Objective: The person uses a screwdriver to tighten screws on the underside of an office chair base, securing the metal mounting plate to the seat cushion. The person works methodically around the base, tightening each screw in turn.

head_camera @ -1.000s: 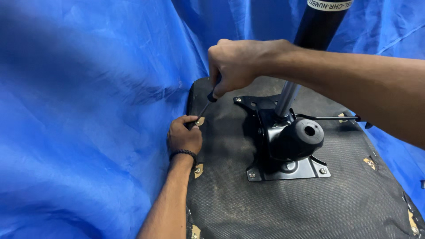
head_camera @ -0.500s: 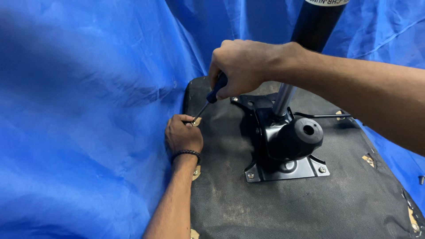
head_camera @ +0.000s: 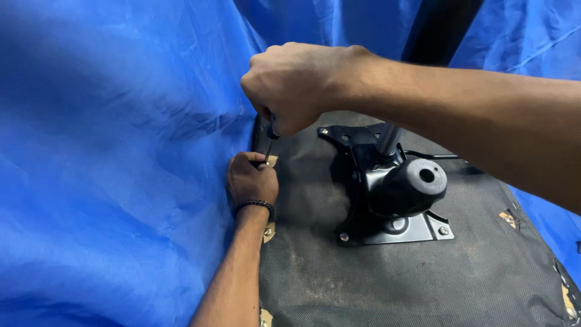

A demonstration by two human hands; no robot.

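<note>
One screwdriver (head_camera: 269,138), tip down at the left edge of the upturned seat (head_camera: 387,278), shaft nearly upright. Right hand (head_camera: 299,85) fingers wrapped tight round its handle. Left hand (head_camera: 250,180) fingers curled at the tip, pinching the seat edge; whether they hold a screw cannot be told. One black metal bracket (head_camera: 393,188) mid-seat, well apart. Blue tarp (head_camera: 109,169) crowds the left edge; open seat fabric lies toward the lower right.
</note>
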